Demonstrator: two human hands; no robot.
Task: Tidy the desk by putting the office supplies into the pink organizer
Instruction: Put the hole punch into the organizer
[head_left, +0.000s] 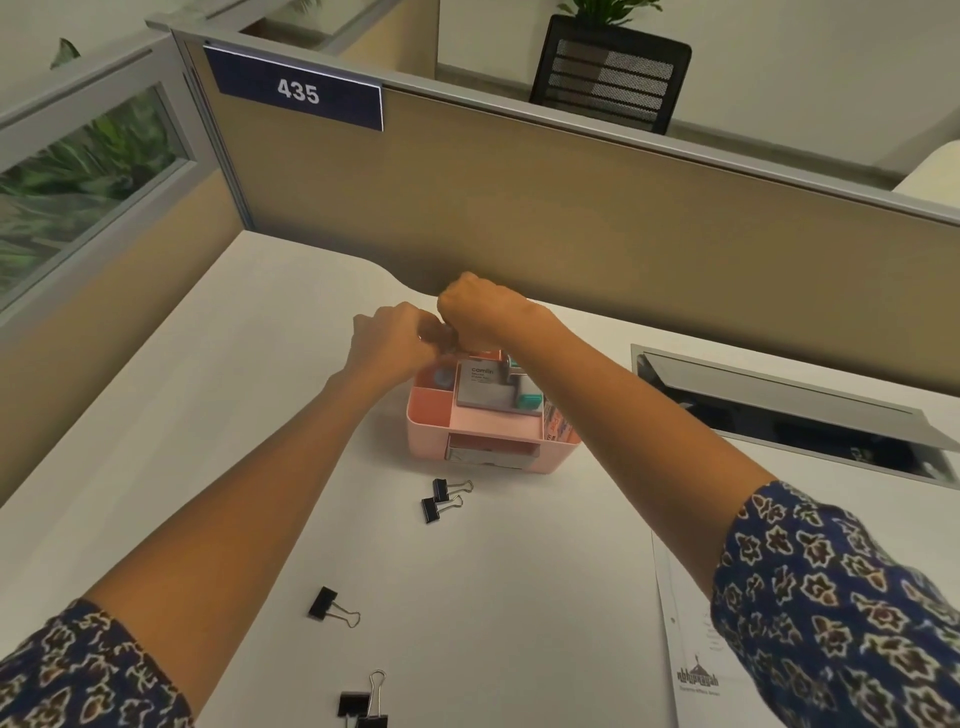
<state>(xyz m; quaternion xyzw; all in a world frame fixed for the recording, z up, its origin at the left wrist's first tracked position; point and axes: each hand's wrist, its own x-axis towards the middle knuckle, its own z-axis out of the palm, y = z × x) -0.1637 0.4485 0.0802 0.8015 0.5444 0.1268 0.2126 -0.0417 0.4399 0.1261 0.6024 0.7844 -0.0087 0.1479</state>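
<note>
The pink organizer (488, 431) sits mid-desk near the partition. It is a low, open-topped box with compartments and a front drawer slot, and a grey box (485, 392) lies across its top. Above its far edge the left hand (389, 338) and right hand (478, 306) meet with fingers curled; I cannot tell whether they grip anything. Black binder clips (441, 500) lie just in front on the white desk (218, 395).

Soft, warm indoor light leaves only faint shadows on the white desk (519, 571), wide-angle distortion bows the partition (571, 208), and foliage (88, 171) at the frame's left edge is blurred.
</note>
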